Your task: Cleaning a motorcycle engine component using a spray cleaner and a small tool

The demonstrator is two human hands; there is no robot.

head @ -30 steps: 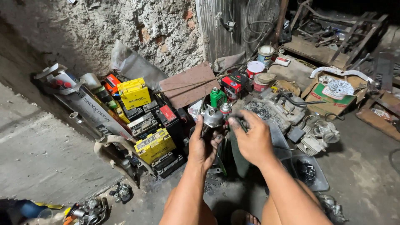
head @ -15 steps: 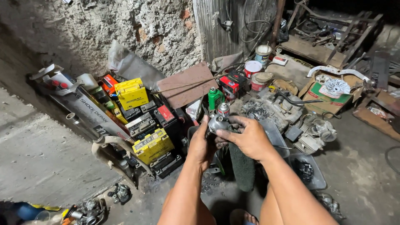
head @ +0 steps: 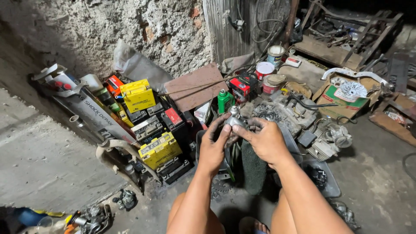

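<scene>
Both of my hands hold a small grey metal engine part point(head: 236, 118) in front of me, above my knees. My left hand point(head: 213, 147) grips it from the left with greasy fingers curled up around it. My right hand point(head: 264, 139) closes on it from the right, thumb and fingers pinching its side. The part has a rounded silver cap on top; its lower half is hidden behind my fingers. A green plastic bottle point(head: 225, 100) stands just behind the part.
Yellow and black batteries point(head: 159, 149) are stacked against the rough wall at left. A dismantled engine point(head: 303, 117) and metal pieces lie to the right, with paint cans point(head: 264, 69) and a cardboard box point(head: 346, 97) behind. A dark tray point(head: 323, 182) sits by my right leg.
My right hand came in from the right and closed onto the metal part beside my left hand. Both hands have shifted slightly left and nearer to me.
</scene>
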